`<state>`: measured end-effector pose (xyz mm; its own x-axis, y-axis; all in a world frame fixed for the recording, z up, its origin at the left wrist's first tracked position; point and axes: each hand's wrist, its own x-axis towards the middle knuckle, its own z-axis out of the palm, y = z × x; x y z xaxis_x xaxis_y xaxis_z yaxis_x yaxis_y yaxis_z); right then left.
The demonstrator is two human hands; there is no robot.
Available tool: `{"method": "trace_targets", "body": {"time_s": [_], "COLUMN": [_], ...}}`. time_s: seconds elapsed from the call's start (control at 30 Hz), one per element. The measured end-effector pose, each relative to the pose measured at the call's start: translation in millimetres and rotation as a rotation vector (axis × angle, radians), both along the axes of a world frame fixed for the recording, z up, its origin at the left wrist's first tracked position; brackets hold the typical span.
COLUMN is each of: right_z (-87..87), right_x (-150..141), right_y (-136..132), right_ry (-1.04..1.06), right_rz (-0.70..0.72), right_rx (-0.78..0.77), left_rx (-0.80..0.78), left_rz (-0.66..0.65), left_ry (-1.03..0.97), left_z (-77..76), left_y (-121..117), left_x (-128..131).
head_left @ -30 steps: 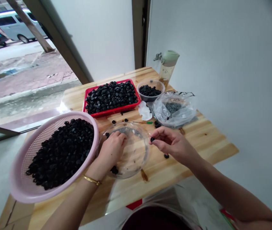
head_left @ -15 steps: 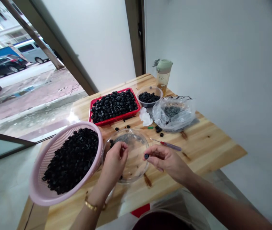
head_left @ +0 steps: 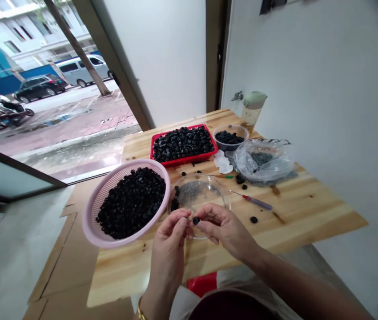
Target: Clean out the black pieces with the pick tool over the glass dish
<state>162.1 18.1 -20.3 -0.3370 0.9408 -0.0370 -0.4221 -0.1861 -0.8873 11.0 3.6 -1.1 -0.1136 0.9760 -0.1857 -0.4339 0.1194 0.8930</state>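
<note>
Pinched between the thumb and fingers of my right hand (head_left: 227,229) is a small round black knob (head_left: 196,220) with a hole in its face. My left hand (head_left: 170,238) is closed in a pinch right beside the knob, its fingertips on something tiny and thin that I cannot make out. Both hands are over the near side of a clear plastic bowl (head_left: 227,195). Inside the bowl lie a heap of small grey metal pieces (head_left: 190,191) and a few black parts (head_left: 174,203) at its left.
A pink basket (head_left: 90,222) and a red tray (head_left: 189,158) hold many black knobs. Behind are a tub (head_left: 231,146) of black parts, a plastic bag (head_left: 275,171) and a pitcher (head_left: 254,106). A screwdriver (head_left: 259,202) and a loose knob (head_left: 253,219) lie at right.
My left hand has come from over the bowl's left part to meet the knob in my right hand. The view has swung left, and a loose black knob shows on the table at right.
</note>
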Motion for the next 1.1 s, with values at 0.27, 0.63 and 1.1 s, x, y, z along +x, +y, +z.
{"method": "trace_targets", "body": {"time_s": [0.27,0.63,1.1], "right_z": [-3.2,-6.8,-13.9], "right_x": [-16.5,-19.2,-19.6], "right_y": [-5.3,-9.2,-18.5], "right_ry": [0.053,-0.028,0.009], "right_rz": [0.000,-0.169,0.024], "right_rx": [0.015,0.328,0.121], "left_rx": [0.155,0.485,0.403], "left_rz": [-0.043,0.005,0.045], "left_ry": [0.193,0.693,0.566], "left_z": [-4.1,3.0,-7.7], "left_y": [-15.3,-25.3,-35.9], "left_x": [-12.4,-20.1,-20.4]}}
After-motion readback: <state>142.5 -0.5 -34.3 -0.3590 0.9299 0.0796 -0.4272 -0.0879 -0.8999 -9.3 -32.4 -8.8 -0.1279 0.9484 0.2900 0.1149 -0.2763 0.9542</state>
